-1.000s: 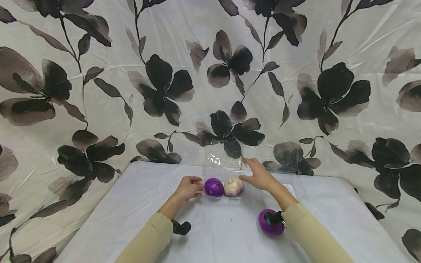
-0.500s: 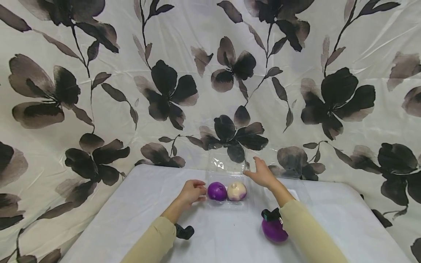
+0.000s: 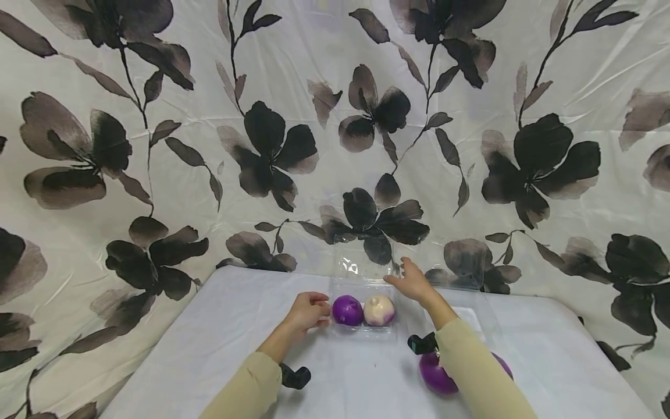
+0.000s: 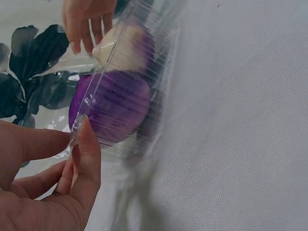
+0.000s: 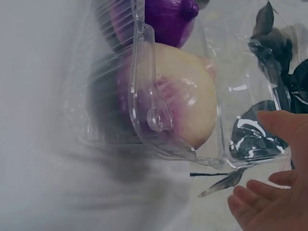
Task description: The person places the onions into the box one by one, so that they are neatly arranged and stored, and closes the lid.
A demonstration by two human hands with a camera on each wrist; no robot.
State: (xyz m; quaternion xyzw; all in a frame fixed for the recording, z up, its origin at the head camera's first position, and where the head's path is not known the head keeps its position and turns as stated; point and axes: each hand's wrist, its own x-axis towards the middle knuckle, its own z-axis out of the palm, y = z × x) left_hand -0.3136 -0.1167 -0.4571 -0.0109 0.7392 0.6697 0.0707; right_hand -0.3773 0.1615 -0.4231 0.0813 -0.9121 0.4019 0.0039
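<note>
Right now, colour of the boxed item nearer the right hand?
That item: cream with purple, best in the right wrist view.

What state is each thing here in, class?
Clear container: open, lid raised.
Purple bulb: inside container.
Pale bulb: inside container, beside it.
Left hand: pinching container's edge.
Right hand: extended near lid, contact unclear.
Second container: seemingly open.
Loose purple objects: partly hidden by right sleeve.

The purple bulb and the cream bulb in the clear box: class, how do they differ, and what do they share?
Colour: the purple bulb looks purple, while the cream bulb is pale with a purplish patch.
Place: the purple bulb is nearer the left hand; the cream bulb is nearer the right hand.
Shared: both are rounded and glossy.
</note>
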